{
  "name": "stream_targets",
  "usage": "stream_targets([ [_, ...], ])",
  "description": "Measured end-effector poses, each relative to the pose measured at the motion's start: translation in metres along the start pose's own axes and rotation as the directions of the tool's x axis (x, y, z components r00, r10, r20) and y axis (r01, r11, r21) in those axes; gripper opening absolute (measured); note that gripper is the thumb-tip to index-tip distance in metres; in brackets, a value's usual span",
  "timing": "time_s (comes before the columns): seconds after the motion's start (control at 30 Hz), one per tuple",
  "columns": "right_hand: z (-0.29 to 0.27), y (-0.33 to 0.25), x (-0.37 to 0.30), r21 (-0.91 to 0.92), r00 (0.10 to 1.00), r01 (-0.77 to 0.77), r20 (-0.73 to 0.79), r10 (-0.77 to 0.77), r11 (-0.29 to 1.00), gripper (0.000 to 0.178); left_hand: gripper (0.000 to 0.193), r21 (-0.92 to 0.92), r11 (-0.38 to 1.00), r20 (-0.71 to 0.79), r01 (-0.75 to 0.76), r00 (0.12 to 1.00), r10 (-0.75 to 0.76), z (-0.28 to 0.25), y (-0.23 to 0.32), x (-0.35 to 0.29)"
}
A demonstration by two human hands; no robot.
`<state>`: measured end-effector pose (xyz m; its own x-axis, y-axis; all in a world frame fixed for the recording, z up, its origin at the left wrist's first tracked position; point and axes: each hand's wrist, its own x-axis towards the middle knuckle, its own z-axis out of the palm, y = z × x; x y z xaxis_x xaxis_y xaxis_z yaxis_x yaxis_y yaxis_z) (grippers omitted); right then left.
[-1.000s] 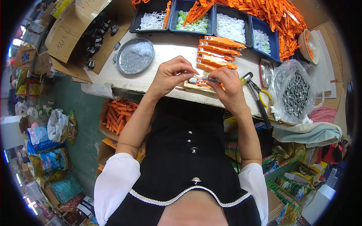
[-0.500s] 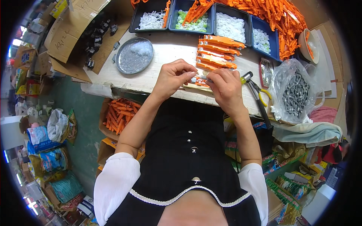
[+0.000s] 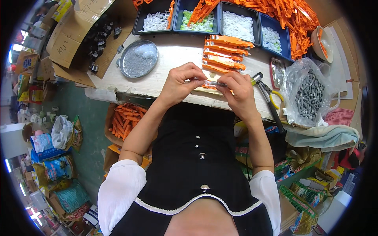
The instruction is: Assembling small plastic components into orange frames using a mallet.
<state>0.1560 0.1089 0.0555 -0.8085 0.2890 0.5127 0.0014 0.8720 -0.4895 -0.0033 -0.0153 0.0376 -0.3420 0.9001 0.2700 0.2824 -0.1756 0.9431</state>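
Observation:
At the table's front edge my left hand [image 3: 182,83] and my right hand [image 3: 239,91] face each other, fingertips pinched and almost meeting. A small slim grey piece [image 3: 214,83] runs between them, with its right end in my right fingers. What my left fingertips pinch is too small to tell. Just beneath the fingertips lies an orange plastic part [image 3: 208,86], mostly hidden by my hands. Beyond them several orange plastic housings [image 3: 225,53] with shiny metal inside lie side by side in a stack.
Bins of small white pieces [image 3: 238,26] line the back, beside an orange heap [image 3: 291,19]. A round grease tin [image 3: 138,59] stands left. To the right are a hammer [image 3: 271,103], yellow-handled pliers [image 3: 277,98] and a bag of grey parts [image 3: 311,96]. An open carton [image 3: 75,43] sits far left.
My hands stay pinched at nearly the same spot. The grey piece shows more plainly between my fingertips, and the orange part below is more covered. The whole view has shifted slightly.

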Motion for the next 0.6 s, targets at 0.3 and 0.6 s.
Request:
stream_targets([
  [0.3, -0.005, -0.002, -0.003, -0.136, 0.999, 0.042, 0.015, -0.041, 0.990, 0.016, 0.014, 0.180, 0.980, 0.000, -0.090, 0.996, 0.091, 0.011, 0.007, 0.002],
  [0.6, -0.005, -0.005, -0.009, -0.194, 0.998, 0.063, 0.017, -0.061, 0.979, 0.019, 0.011, 0.170, 0.985, -0.041, -0.009, 0.999, 0.016, 0.017, 0.007, 0.000],
])
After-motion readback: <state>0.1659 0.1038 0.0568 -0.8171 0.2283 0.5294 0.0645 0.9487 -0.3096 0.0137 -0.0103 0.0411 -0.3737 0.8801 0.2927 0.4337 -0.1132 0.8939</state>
